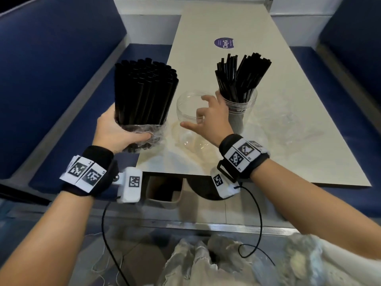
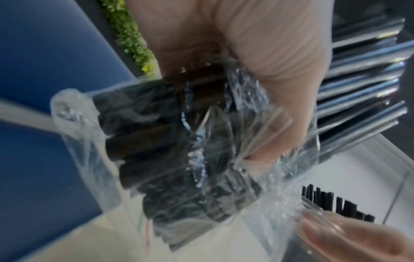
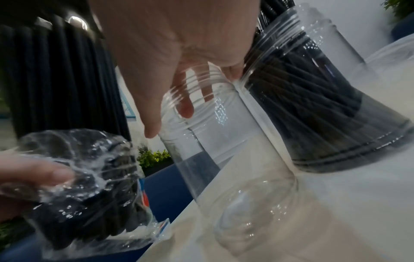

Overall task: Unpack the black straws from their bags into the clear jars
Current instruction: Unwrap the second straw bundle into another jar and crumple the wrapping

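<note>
My left hand (image 1: pixel 115 131) grips the foot of a thick bundle of black straws (image 1: pixel 144 89), held upright off the table's left edge. The bundle's clear bag (image 1: pixel 144 135) is bunched down round that foot, and my fingers (image 2: pixel 257 53) press into the crumpled bag (image 2: pixel 201 159). My right hand (image 1: pixel 210 118) holds the empty clear jar (image 1: pixel 189 104) at its neck. The thumb lies on the outer wall, and the fingers (image 3: pixel 186 106) show through the clear jar (image 3: pixel 235 159). Just to its right stands a second jar (image 1: pixel 240 108) full of thinner black straws (image 1: pixel 241 75).
The pale table (image 1: pixel 268 157) runs away from me between blue benches (image 1: pixel 51 79). Empty clear plastic (image 1: pixel 288 124) lies right of the jars, and a purple sticker (image 1: pixel 224 42) is farther back. A cardboard box (image 1: pixel 165 190) sits below the table's near edge.
</note>
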